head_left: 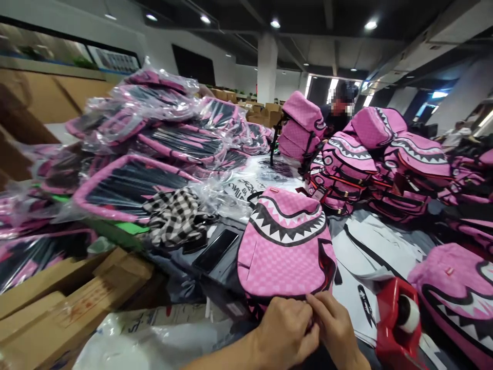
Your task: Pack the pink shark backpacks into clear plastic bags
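A pink checkered backpack (287, 262) with a black-and-white shark-mouth print lies in front of me, its lower edge toward my body. At that lower edge, my left hand (287, 329) is closed in a fist, knuckles up. Close against it, my right hand (335, 326) pinches with bent fingers at the same edge. Both hands appear to grip the backpack, but the exact part between the fingers is hidden. A black phone (216, 250) lies left of the backpack. To the right of my right hand stands a red tape dispenser (387, 318) with a white roll.
Plastic-wrapped pink backpacks (154, 133) are heaped on the left, beside a checkered cloth (175, 216) and cardboard (77, 303). More shark-print backpacks (348, 159) are stacked at the back right; another backpack (458, 298) sits at the right edge. White sheets (358, 252) lie between. A person (339, 110) stands behind.
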A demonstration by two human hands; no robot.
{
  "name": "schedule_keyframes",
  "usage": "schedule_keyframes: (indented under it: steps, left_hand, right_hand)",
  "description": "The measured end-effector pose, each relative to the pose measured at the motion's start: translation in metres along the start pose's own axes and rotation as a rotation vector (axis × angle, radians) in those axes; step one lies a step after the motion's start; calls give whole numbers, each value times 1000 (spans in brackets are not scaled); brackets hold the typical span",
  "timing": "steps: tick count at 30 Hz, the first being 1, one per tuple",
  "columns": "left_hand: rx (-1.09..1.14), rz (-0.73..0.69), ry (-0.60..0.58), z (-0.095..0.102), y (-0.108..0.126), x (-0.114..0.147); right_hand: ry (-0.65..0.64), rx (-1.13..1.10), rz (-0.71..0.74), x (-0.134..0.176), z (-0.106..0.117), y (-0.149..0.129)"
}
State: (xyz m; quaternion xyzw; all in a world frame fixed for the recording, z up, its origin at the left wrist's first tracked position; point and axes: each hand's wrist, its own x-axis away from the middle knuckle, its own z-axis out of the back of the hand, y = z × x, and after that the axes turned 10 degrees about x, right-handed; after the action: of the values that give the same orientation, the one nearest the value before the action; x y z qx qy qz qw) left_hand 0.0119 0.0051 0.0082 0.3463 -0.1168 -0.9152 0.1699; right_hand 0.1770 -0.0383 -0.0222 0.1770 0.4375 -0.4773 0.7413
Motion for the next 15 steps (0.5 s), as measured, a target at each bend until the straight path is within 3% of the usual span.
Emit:
schedule_keyframes:
  steps: [3, 5, 8, 11, 15]
  left_hand:
    - [-243, -52, -3, 11, -9, 1]
    - [-367, -33, -86, 15, -20, 1]
    - [-371, -152, -200, 9, -28, 11]
    - [-361, -240, -148, 1, -21, 32]
    - [-403, -320, -12, -5, -11, 57]
  right_hand:
    - [85, -90, -161, 13, -4, -7]
    - [158, -111, -329, 21, 1, -6]
    - [286, -59, -586, 26, 13, 13]
    - [317, -72, -702, 7, 18, 49]
    - [180, -247, -720, -42, -6, 98]
